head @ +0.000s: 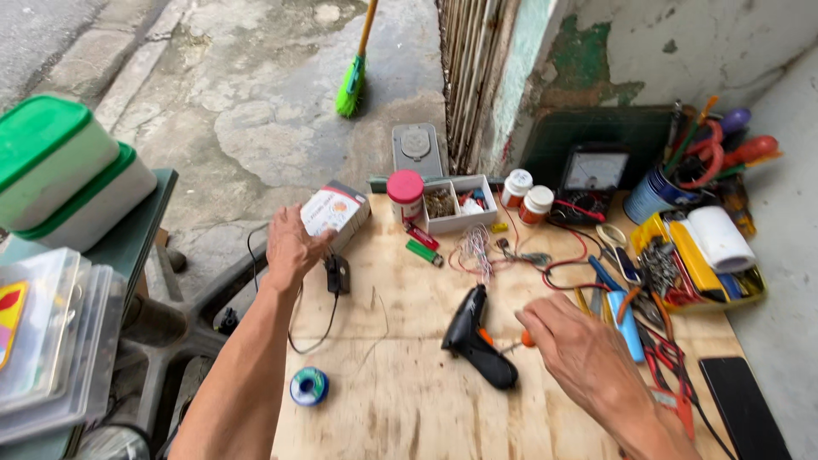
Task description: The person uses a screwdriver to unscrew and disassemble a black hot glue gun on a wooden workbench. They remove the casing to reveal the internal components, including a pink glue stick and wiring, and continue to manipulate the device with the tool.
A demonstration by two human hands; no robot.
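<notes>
At a plywood desk (400, 400), the left hand (292, 247) grips a small white-and-orange cardboard box (334, 213) at the far left edge, just above a black power adapter (337, 273) with its trailing cord. The right hand (579, 345) closes its fingers on an orange-handled screwdriver (516, 342), beside a black glue gun (475, 336) lying mid-desk. A blue solder spool (308, 386) rests near left; a yellow tool tray (682, 255) sits far right.

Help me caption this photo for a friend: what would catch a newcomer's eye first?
Likely the black glue gun lying mid-board on the plywood table, just left of the right hand, which touches an orange-handled tool. The left hand grips a white and red box at the far left edge. Green-lidded tubs stand out far left.
</notes>
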